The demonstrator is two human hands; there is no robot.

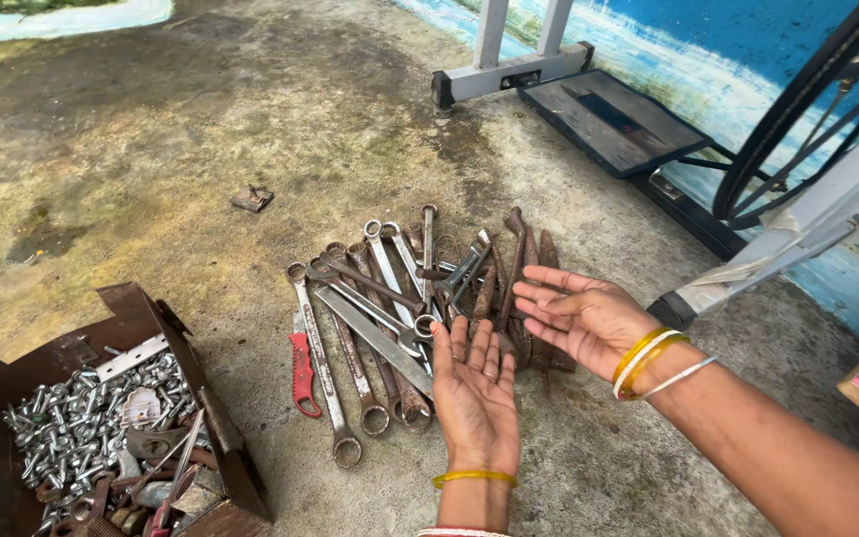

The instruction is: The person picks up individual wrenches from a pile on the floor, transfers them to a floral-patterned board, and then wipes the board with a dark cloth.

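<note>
Over the heap of tools, near centre of the floor: two bare hands, both palm-up, fingers spread, holding nothing.

Left hand (476, 388): empty, yellow bangle at the wrist, fingertips just above the near right edge of the pile of spanners (400, 318).

Right hand (577, 313): empty, several bangles, hovering over the rusty flat pieces (539, 298) at the pile's right side.

Pile: combination and ring spanners, some bright, some rusted, lying fanned and overlapping on the concrete floor (201, 119). Red-handled tool (301, 373) on its left edge.

Handling judgement: overlapping shafts suggest lifting a top piece by its free end, so neighbours stay put.

Near left: rusty metal box (221, 438) of nuts and bolts (82, 418).

Far right: wheel (797, 109), grey frame (509, 75).
</note>
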